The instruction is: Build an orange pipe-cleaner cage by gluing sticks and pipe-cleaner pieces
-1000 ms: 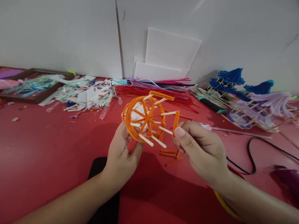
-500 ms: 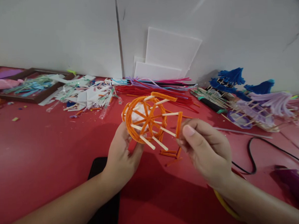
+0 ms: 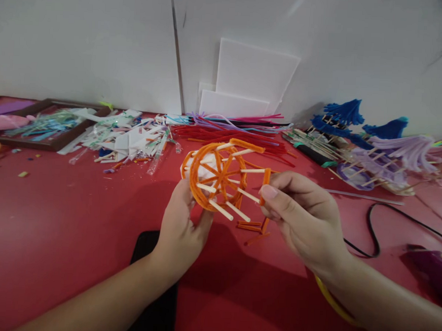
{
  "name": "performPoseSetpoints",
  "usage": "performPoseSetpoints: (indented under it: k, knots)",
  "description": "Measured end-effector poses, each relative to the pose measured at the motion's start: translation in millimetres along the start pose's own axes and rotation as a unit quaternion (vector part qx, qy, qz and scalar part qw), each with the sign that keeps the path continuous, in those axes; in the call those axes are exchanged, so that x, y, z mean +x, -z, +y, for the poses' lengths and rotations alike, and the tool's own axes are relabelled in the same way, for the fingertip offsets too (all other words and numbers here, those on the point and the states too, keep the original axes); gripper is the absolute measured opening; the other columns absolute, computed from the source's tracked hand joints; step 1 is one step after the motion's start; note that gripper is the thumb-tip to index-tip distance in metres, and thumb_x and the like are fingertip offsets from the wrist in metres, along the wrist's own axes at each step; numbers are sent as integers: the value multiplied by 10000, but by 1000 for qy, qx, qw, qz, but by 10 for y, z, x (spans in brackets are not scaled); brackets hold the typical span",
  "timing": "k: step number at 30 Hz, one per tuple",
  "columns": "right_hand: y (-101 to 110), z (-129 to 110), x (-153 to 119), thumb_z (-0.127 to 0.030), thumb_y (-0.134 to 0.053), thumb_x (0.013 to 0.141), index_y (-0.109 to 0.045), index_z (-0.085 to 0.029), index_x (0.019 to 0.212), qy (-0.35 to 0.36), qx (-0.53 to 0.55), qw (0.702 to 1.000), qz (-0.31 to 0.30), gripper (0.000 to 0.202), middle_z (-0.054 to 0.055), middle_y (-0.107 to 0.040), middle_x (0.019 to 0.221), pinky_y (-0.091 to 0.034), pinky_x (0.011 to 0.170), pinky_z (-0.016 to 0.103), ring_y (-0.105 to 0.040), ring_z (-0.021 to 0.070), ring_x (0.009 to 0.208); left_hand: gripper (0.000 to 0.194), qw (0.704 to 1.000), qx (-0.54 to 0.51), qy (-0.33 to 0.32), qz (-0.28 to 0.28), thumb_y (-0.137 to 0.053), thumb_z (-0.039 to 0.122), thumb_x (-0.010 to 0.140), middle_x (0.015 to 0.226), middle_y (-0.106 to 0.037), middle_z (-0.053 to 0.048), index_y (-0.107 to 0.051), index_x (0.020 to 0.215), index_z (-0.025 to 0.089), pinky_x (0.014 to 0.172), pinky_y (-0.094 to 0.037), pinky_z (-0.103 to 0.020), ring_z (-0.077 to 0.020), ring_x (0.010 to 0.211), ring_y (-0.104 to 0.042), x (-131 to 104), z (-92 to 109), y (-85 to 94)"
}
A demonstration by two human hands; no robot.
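So the left hand (image 3: 183,228) has its fingers wrapped around the orange wheel-like frame (image 3: 222,176), up over the red surface (image 3: 91,237). The right hand (image 3: 307,217) pinches a short orange strip (image 3: 266,179) at two pale sticks' (image 3: 249,195) ends (loose orange bits (image 3: 249,228) lie below).

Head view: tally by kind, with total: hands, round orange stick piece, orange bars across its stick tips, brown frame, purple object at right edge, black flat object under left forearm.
Left hand and right hand: 2
Round orange stick piece: 1
Upper orange bar and lower orange bar: 2
Brown frame: 1
Purple object: 1
Black flat object: 1
Total: 8
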State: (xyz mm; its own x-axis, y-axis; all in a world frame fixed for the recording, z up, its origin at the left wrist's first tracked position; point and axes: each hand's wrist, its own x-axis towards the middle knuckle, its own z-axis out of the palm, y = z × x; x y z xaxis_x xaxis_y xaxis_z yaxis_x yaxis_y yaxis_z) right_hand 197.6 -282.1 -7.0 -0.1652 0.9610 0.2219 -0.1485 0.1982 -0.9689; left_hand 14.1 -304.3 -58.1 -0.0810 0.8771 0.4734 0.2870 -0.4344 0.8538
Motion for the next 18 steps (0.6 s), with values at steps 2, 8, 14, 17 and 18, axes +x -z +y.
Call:
performPoseSetpoints:
  k: [2, 8, 14, 17, 18]
  knots:
    - [0, 0, 1, -355, -752, 817, -628, -204, 685, -4, -2, 1000, 3, 235, -60, -473, 569, -329, 470, 217, -378, 69, 512, 399, 1000, 7, 3, -4, -592, 173, 870, 1302, -616, -102, -558, 1262, 240, 1143, -415, -504, -268, 1262, -567, 4, 3, 8]
    - [0, -12, -3, -375, -748, 814, -602, -199, 654, -11, -5, 1000, 1, 279, -76, -398, 531, -294, 461, 223, -326, 67, 494, 376, 999, 36, 3, 0, -592, 164, 860, 1272, -628, -84, -591, 1224, 259, 1126, -425, -500, -276, 1236, -575, 1, 3, 18]
    - [-1, -15, 10, -388, -748, 802, -596, -201, 635, -17, -14, 1000, 9, 293, -71, -396, 512, -300, 462, 232, -345, 75, 491, 358, 999, 48, -3, -10, -564, 172, 879, 1292, -617, -94, -581, 1225, 263, 1086, -454, -549, -297, 1225, -575, -26, -34, 43]
    - [-7, -20, 5, -393, -749, 801, -599, -203, 632, -25, -12, 1000, 11, 295, -70, -394, 509, -294, 458, 232, -345, 77, 493, 348, 999, 47, 1, -9, -562, 177, 880, 1259, -625, -85, -578, 1214, 277, 1080, -459, -546, -287, 1187, -587, -26, -32, 47]
    - [-10, -21, 3, -390, -750, 799, -603, -204, 632, -24, -10, 1000, 12, 290, -70, -398, 508, -296, 457, 229, -348, 76, 492, 347, 999, 45, 3, -9, -558, 170, 878, 1244, -630, -82, -581, 1207, 277, 1079, -461, -540, -282, 1174, -592, -23, -31, 46]
